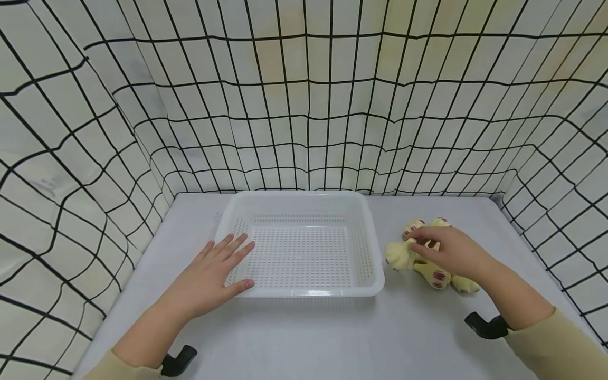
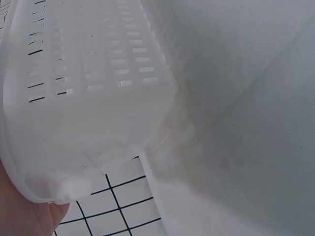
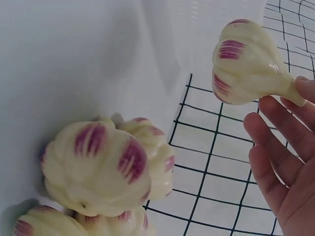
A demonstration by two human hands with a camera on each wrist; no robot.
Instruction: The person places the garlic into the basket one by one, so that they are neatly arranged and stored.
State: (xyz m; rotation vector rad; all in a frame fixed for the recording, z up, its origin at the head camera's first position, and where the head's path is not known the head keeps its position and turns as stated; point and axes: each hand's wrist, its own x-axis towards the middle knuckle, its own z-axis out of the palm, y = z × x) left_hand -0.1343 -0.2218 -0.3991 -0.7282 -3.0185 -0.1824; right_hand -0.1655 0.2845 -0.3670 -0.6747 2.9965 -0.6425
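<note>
My right hand [image 1: 448,252] pinches a garlic bulb [image 1: 400,255] by its stem, just right of the basket. The right wrist view shows this bulb [image 3: 246,64] cream with purple streaks, its stem between thumb and fingers. Below and behind that hand lie several more garlic bulbs [image 1: 436,276] in a pile, partly hidden by it. A white perforated plastic basket [image 1: 313,292] stands at the middle of the table. My left hand [image 1: 209,279] lies with spread, straight fingers over its left side. In the left wrist view, part of that hand [image 2: 29,211] shows at the basket's rim.
A white-covered table [image 1: 304,338] carries everything. Black wire mesh [image 1: 309,116] before pale sheeting encloses the back and both sides. A black curved piece [image 1: 178,361] sits at the left wrist, and a similar black piece [image 1: 486,325] at the right.
</note>
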